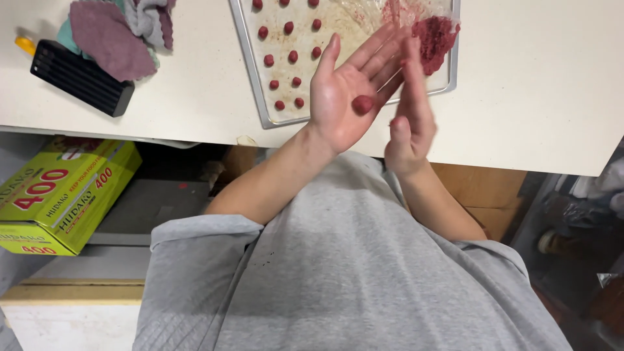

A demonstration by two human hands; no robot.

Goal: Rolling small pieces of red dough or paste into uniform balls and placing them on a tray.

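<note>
Left hand (pixel 344 97) flat, spread wide, red dough ball (pixel 363 103) on palm; right hand (pixel 408 114) edge-on beside, fingers straight. Both over bench (pixel 552 97) front edge, near tray (pixel 260 97) corner. Bare bench right. Yellow-green box (pixel 58 195) below left.

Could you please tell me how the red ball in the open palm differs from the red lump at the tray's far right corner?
The red ball is small, smooth and round; the red lump is far bigger, ragged and crumbly. The ball rests on the left hand, with the right hand edge-on beside it; the lump lies on the metal tray. Both share the same dark red colour.
</note>
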